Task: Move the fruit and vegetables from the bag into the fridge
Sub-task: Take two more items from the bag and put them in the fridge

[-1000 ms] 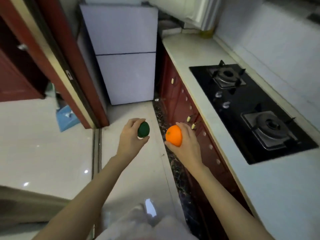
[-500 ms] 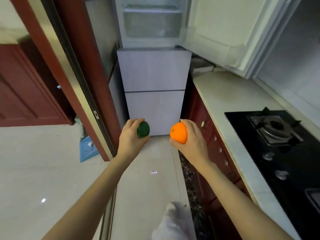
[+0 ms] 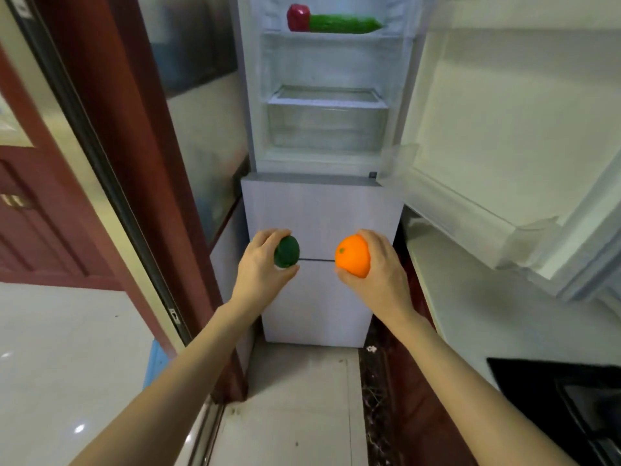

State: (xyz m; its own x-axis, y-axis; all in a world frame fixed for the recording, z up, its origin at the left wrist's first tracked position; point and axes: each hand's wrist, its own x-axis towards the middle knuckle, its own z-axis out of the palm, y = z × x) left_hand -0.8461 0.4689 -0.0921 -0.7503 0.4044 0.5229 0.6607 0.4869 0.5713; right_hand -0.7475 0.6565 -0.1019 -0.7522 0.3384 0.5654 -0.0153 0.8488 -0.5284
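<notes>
My left hand [image 3: 260, 269] grips a small dark green round fruit [image 3: 286, 251]. My right hand [image 3: 378, 274] holds an orange [image 3: 353, 260]. Both hands are raised side by side in front of the fridge's lower drawers [image 3: 319, 210]. Above them the fridge's upper compartment [image 3: 327, 109] stands open, its door [image 3: 504, 136] swung to the right. A red pepper [image 3: 297, 16] and a cucumber [image 3: 342, 24] lie on a high shelf inside. A clear crisper drawer [image 3: 327, 127] sits below. The bag is out of view.
A dark red door frame with a sliding-door rail [image 3: 111, 183] stands close on the left. A white countertop [image 3: 470, 297] and the corner of a black hob [image 3: 564, 398] run along the right. Dark red cabinets [image 3: 410, 381] line the narrow tiled floor [image 3: 295, 415].
The view has tilted up and come closer to the fridge, so the open compartment with pepper and cucumber now shows. The bag has dropped out of frame. Both hands keep their fruit.
</notes>
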